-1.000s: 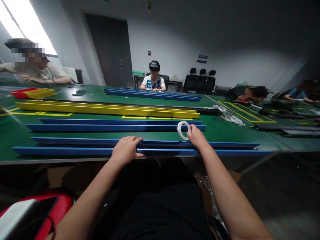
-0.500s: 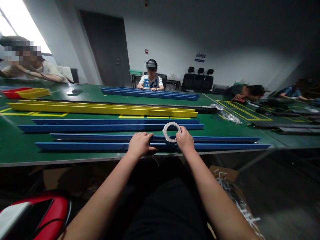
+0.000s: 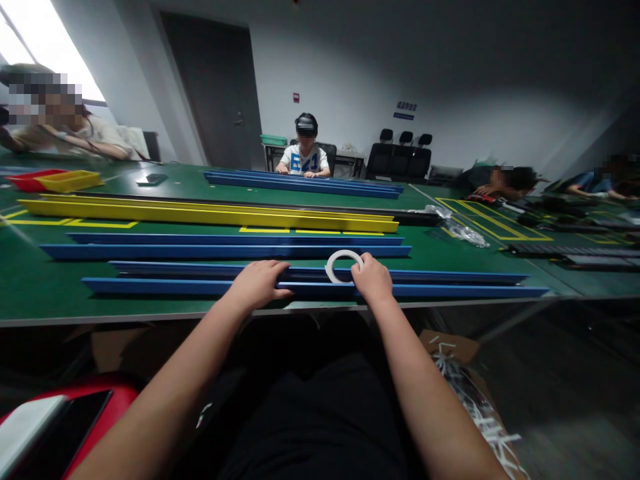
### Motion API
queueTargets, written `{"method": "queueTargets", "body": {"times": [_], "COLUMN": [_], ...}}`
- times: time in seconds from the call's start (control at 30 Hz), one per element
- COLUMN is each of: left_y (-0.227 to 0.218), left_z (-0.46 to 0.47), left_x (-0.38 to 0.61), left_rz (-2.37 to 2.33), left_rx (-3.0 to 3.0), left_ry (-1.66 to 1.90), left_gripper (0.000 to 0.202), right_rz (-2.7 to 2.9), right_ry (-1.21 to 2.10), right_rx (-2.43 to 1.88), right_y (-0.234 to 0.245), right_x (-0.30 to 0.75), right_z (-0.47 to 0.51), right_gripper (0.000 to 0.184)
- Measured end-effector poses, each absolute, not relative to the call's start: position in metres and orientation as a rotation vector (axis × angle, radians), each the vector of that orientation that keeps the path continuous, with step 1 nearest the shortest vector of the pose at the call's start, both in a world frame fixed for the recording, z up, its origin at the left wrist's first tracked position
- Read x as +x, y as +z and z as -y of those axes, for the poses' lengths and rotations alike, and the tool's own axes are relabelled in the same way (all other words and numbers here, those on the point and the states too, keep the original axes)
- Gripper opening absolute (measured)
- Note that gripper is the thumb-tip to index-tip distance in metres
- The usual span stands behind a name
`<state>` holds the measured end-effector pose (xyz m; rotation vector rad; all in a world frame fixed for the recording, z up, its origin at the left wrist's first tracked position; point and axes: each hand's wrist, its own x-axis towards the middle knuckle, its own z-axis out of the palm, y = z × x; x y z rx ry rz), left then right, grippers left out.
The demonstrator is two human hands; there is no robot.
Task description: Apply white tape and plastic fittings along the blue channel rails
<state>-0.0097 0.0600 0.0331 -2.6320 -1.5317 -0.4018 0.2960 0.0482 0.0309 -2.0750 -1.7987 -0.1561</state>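
Note:
My right hand [image 3: 373, 279] grips a white roll of tape [image 3: 341, 265] and holds it down on the nearest long blue rail [image 3: 450, 291], close to the front edge of the green table [image 3: 30, 293]. My left hand [image 3: 257, 283] lies on the same rail a little to the left, with its fingers curled over the rail's top. A second blue rail pair [image 3: 150, 251] runs parallel just behind, and a long yellow rail [image 3: 200, 215] lies behind that.
Other people sit around the table: one across [image 3: 305, 159], one at the far left [image 3: 60, 130], others at the right [image 3: 505, 181]. Red and yellow trays [image 3: 55, 180] stand at the far left. More blue rails [image 3: 300, 183] lie at the far side. A red bag [image 3: 65, 427] sits beside my lap.
The tape roll in my right hand has come leftward and down onto the nearest blue rail. That rail has shifted to the right along the table. My left hand stays on it.

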Motion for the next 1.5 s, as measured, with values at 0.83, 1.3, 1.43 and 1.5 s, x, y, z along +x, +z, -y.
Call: {"method": "queueTargets", "body": {"times": [0.83, 1.3, 1.43, 1.5], "left_y": [0.024, 0.029, 0.034, 0.032], "left_z": [-0.048, -0.045, -0.052, -0.054], "left_x": [0.08, 0.095, 0.016, -0.034], "left_rz": [1.534, 1.337, 1.48, 1.527], "left_rx": [-2.503, -2.709, -2.663, -2.632], "left_ry": [-0.558, -0.62, -0.513, -0.494], "left_gripper": [0.076, 0.048, 0.066, 0.069], "right_rz": [1.637, 1.758, 1.808, 1.824], "right_ry": [-0.237, -0.29, -0.323, -0.376], "right_rx": [-2.186, -2.085, -1.939, -1.86], "right_y": [0.026, 0.031, 0.025, 0.019], "right_x": [0.408, 0.295, 0.247, 0.232], "right_z": [-0.046, -0.049, -0.046, -0.045], "right_gripper": [0.045, 0.039, 0.034, 0.033]}}
